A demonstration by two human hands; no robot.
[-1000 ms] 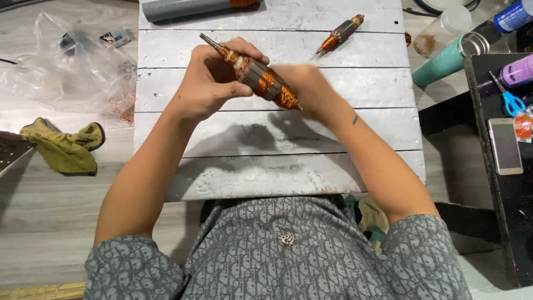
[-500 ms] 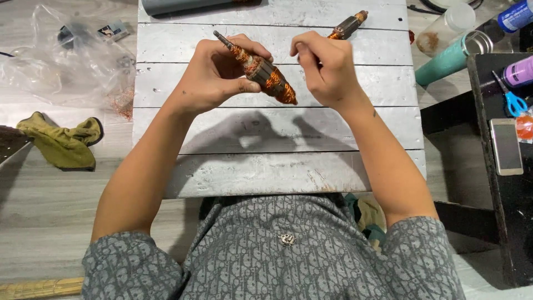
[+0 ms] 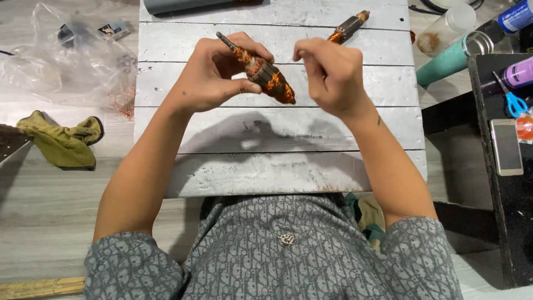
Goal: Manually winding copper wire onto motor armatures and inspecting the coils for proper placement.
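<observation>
Currently, your left hand [image 3: 214,75] is raised over the white plank board [image 3: 277,166], forearm angled up from the lower left. Your right hand [image 3: 333,75] hangs just beside it, wrist bent. Since half a second ago, the right hand has drawn slightly away from the motor rotor [image 3: 261,72]. Left fingers are clamped around the rotor, held tilted above the board. Right fingertips are pinched together; whether they hold anything cannot be told.

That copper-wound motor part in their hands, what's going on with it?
A person sits over a white plank board. The left hand holds a motor armature with copper windings, tilted above the board. The right hand is pinched shut beside its lower end; what it pinches is too thin to tell. A second armature lies on the board.
</observation>
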